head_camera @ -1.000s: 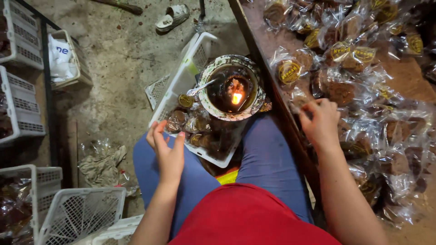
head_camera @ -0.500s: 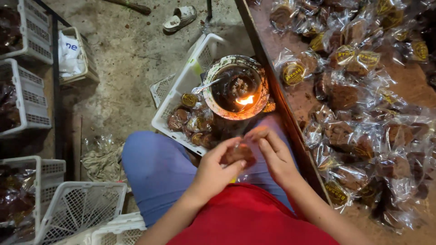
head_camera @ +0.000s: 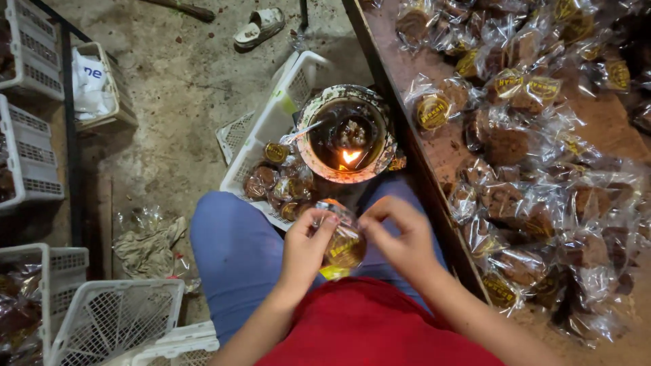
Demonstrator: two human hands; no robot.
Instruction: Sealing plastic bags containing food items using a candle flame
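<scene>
— Underfoot, what?
— Rough grey concrete floor (head_camera: pixel 183 102), dusty, with a pale sandal (head_camera: pixel 259 26) lying at eleven o'clock and a crumpled grey rag (head_camera: pixel 149 244) at eight o'clock.

— And around the lap?
— White slatted plastic crates (head_camera: pixel 108 318) stacked at seven and nine o'clock. Another white plastic crate (head_camera: pixel 285 102) just past the knees at twelve o'clock, holding clear-wrapped brown discs. Resting on that crate's edge, a round metal bowl with a small burning flame (head_camera: pixel 347 135) inside.

— Off to the right?
— Brown wooden tabletop (head_camera: pixel 434 146) running from one to four o'clock, heaped with clear plastic packets of dark round cakes (head_camera: pixel 542 176), many bearing gold round labels.

— Hands?
— Left hand (head_camera: pixel 305 247) closed in a pinch on the left edge of a small clear-wrapped round brown cake with a gold label (head_camera: pixel 344 247). Right hand (head_camera: pixel 400 237) pinching the wrapper's right side, fingers curled. Both gripping the same packet.

— Where is that packet?
— Dead centre, held above blue trousers (head_camera: pixel 237 251) and red shirt (head_camera: pixel 366 325), just below the flame bowl, clear of the tabletop.
</scene>
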